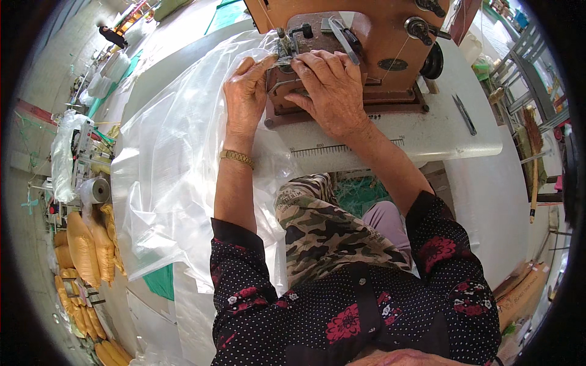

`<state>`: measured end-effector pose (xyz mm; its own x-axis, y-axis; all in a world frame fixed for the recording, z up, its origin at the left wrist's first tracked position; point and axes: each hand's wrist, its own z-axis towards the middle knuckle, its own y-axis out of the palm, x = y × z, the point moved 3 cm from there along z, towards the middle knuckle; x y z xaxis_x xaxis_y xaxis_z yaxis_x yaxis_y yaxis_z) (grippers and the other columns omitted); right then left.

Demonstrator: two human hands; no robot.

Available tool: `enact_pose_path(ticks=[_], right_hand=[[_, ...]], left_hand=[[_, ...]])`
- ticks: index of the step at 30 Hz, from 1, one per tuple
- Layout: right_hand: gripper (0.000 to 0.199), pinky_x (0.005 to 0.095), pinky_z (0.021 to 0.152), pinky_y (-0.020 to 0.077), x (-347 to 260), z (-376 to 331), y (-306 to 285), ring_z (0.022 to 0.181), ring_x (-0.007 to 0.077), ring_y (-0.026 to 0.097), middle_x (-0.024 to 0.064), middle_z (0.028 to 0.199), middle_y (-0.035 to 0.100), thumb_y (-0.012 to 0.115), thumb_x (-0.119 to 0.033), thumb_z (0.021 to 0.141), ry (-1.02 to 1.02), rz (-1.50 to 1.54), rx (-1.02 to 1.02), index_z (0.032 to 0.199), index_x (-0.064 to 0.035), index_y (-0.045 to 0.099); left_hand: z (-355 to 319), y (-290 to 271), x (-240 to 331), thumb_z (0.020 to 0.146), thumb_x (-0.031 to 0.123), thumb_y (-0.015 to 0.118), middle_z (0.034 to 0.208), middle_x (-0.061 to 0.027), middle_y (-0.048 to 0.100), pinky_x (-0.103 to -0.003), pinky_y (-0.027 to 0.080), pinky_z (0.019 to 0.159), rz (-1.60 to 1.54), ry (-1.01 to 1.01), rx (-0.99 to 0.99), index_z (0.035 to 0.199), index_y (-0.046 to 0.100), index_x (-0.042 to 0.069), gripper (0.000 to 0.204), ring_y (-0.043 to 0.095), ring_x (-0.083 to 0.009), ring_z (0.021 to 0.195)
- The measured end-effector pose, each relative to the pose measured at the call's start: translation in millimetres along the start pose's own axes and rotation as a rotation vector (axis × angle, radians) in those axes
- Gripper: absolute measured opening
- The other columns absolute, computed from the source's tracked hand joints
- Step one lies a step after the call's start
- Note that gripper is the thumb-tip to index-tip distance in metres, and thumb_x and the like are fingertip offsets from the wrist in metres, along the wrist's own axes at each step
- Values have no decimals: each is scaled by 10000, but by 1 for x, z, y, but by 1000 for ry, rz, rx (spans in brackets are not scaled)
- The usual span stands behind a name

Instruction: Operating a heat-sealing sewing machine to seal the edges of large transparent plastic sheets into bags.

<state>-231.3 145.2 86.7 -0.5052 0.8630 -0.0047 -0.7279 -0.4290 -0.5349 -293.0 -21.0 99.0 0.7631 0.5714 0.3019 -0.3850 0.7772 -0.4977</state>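
A brown sewing machine point(378, 36) stands on a white table point(452, 134). A large clear plastic sheet point(171, 158) drapes off the table's left side and down over my lap. My left hand point(245, 91), with a gold watch at the wrist, pinches the sheet's edge right beside the needle and presser foot point(285, 46). My right hand point(329, 88) lies flat on the machine bed, fingers pressing the plastic at the foot. The needle tip is hidden by my fingers.
Thread snips point(465, 114) lie on the table at right. A ruler scale point(342, 146) is marked along the table's front edge. Yellow filled sacks point(85, 256) pile on the floor at left, beside another plastic-covered machine point(79, 158). Cardboard point(525, 287) lies lower right.
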Motion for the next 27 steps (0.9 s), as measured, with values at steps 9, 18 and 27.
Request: enact_pose_path(ticks=[9,18,27], right_hand=[[634,453,1027,330,0,0,1,1218,258,479,77,1253,542,749,-383,745,-9,-10,12,1253,-57,557],[630,453,1020,332,-2,0,2,1215,257,482,77,1261,542,748,-382,750,-10,-25,3,1256,-59,558],[613,443,1012,344,0,0,2,1203,255,489,78,1250,550,735,-398,768,-17,-36,7,1250,-58,566]], left_hand=[[0,1,-2,847,-24,621,737,-121,542,-344,495,619,-30,-17,1,1073,737,95,280,614,-289,664],[4,1,-3,857,-2,629,738,-118,546,-351,502,626,1,-22,-8,1075,737,102,265,615,-289,670],[6,3,-5,868,19,629,754,-120,565,-359,510,641,25,-34,-25,1094,734,109,265,628,-295,688]])
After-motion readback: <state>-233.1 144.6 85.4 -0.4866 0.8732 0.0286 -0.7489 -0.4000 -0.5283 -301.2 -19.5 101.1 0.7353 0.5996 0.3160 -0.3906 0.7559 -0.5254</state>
